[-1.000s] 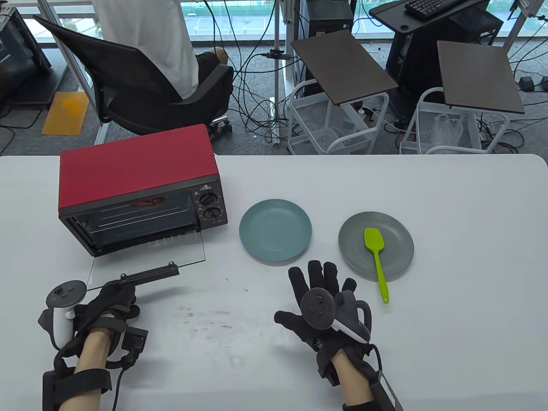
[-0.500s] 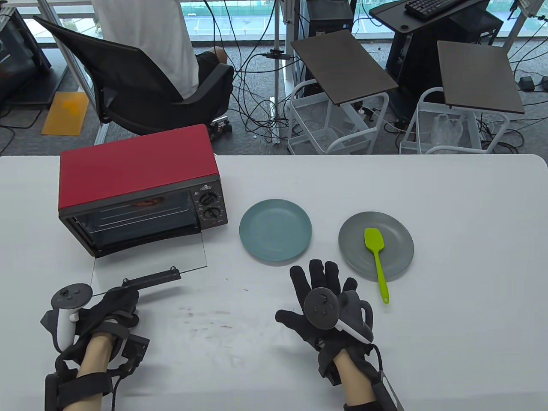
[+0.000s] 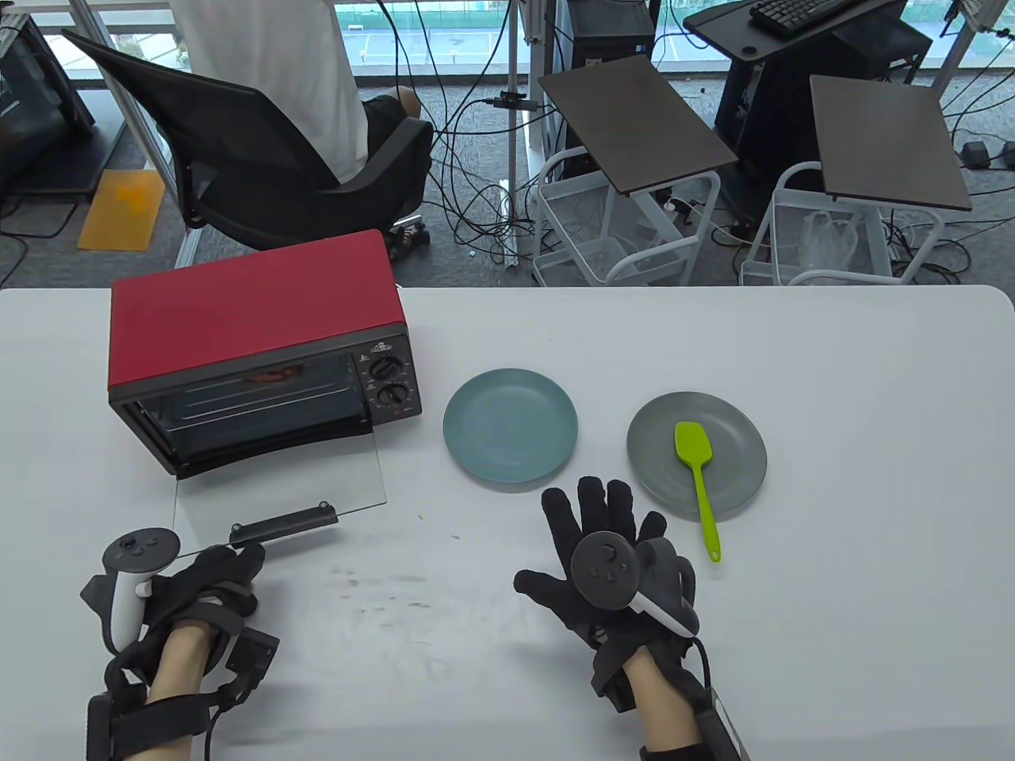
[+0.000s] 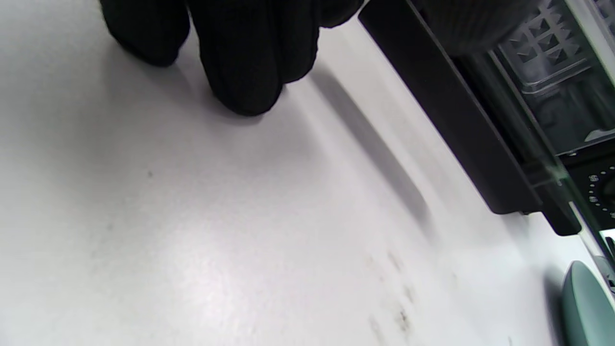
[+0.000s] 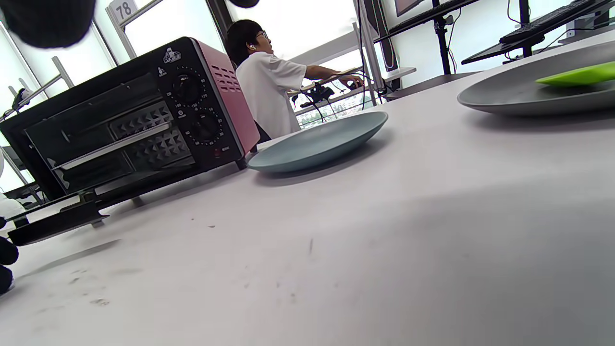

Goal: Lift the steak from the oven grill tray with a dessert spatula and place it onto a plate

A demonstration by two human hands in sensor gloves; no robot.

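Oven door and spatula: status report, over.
Left hand on door handle, door nearly flat. Right hand open, flat on table. Spatula untouched on grey plate. Path clear.

An office or lab: a white table by large windows, tangled floor cables, an office chair, and desks with a keyboard.

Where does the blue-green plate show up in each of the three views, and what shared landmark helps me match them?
Table view: the blue-green plate lies mid-table, between the red oven and the grey plate.
Left wrist view: only its edge shows, at the bottom right corner.
Right wrist view: it sits centre frame, just right of the oven.
Shared landmark: the oven's black door handle, seen in all three views.
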